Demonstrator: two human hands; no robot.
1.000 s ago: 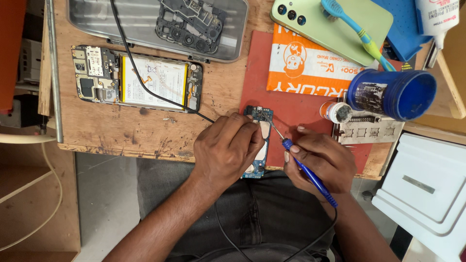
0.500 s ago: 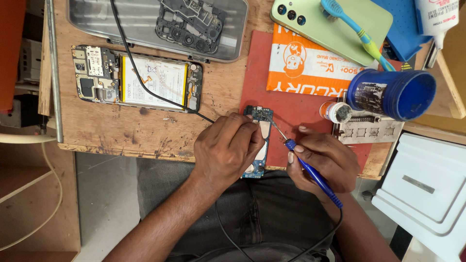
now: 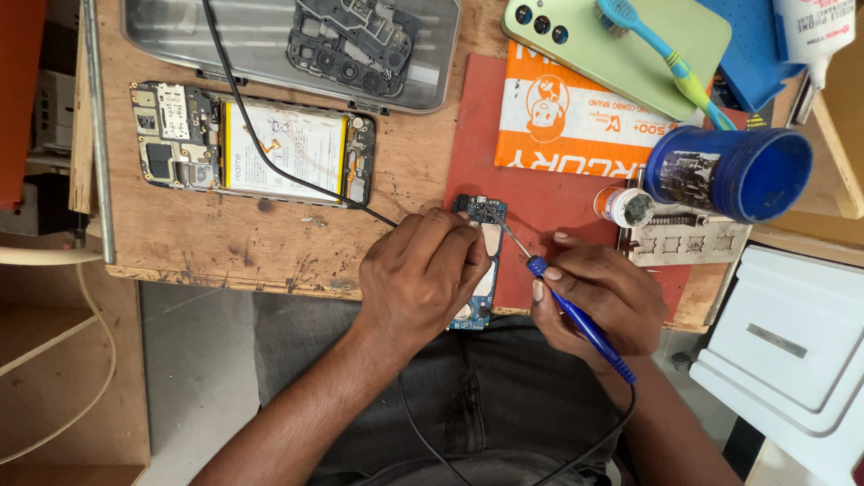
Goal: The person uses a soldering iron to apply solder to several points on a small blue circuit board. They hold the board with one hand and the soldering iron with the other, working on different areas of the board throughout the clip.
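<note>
A small blue circuit board (image 3: 482, 236) lies on a red mat (image 3: 549, 189) at the front edge of a wooden bench. My left hand (image 3: 423, 279) rests over the board and pinches it near the top, hiding its middle. My right hand (image 3: 598, 297) grips a blue-handled soldering iron (image 3: 576, 315) like a pen. Its metal tip touches the upper part of the board.
An opened phone (image 3: 247, 146) with its battery showing lies at the left, a black cable (image 3: 270, 153) running across it. Behind stand a grey tray (image 3: 270, 36) with a black frame, a green phone back (image 3: 621, 40), a blue toothbrush (image 3: 666, 54), a blue cup (image 3: 733, 171), a small flux jar (image 3: 627, 206) and a white box (image 3: 792, 342).
The iron's tip has shifted slightly along the top of the board. My left hand has stayed in place on the board.
</note>
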